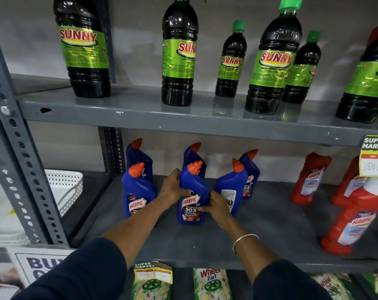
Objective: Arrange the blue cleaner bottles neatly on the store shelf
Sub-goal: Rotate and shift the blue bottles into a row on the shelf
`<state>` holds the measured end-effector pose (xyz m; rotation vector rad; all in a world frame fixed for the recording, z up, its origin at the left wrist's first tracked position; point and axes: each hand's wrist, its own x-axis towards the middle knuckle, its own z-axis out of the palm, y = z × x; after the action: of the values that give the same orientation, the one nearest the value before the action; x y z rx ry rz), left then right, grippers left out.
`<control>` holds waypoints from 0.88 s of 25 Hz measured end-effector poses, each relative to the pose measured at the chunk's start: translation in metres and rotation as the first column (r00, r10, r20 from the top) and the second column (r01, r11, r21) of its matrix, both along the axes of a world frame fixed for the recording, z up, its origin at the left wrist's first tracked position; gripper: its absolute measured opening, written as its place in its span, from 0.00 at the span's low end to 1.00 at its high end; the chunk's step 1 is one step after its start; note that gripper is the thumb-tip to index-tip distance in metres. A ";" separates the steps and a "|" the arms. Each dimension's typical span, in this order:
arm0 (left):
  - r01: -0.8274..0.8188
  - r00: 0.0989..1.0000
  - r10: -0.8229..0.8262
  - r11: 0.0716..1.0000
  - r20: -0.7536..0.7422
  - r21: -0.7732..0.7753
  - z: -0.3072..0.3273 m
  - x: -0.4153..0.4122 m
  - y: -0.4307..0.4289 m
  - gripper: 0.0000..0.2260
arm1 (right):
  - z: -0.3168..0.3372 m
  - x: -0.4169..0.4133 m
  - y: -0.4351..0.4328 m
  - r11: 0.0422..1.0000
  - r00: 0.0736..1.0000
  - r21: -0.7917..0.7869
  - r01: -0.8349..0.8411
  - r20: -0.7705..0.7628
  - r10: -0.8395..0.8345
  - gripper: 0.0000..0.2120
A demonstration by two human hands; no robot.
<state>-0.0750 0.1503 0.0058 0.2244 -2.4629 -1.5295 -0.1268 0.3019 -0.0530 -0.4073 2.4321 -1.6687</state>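
Several blue Harpic cleaner bottles with orange caps stand on the grey middle shelf [259, 230]. The front middle bottle [193, 191] stands upright with its label facing me. My left hand [172, 189] grips its left side and my right hand [216, 205] grips its right side. A front left bottle [138, 191] also shows its label. A front right bottle [232, 187] is turned with its back label toward me. Three more blue bottles stand behind: back left [138, 156], back middle [193, 154] and back right [252, 169].
Red Harpic bottles [309, 178] stand at the shelf's right, under a yellow price tag [374, 156]. Dark Sunny bottles [179, 55] fill the shelf above. A white perforated basket [64, 187] sits left of the grey upright post [14, 148]. Detergent packs [209, 284] lie on the shelf below.
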 end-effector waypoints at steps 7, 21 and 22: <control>-0.023 1.000 0.023 1.000 -0.012 -0.012 -0.009 0.003 0.006 0.20 | 0.003 0.006 0.002 0.994 1.000 0.106 -0.029 0.006 0.029 0.28; -0.053 0.935 -0.099 0.911 -0.341 -0.410 0.049 -0.045 0.098 0.28 | -0.003 -0.024 0.099 0.959 0.959 -0.002 0.282 0.011 -0.282 0.25; 0.025 0.967 -0.136 0.892 -0.214 -0.452 0.045 -0.060 0.100 0.30 | -0.005 -0.030 0.100 0.973 0.973 0.002 0.232 0.011 -0.232 0.25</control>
<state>-0.1352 0.2500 0.0511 -0.1414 -2.5599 -0.9056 -0.1566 0.4022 -0.0585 -0.1144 2.5559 -1.7508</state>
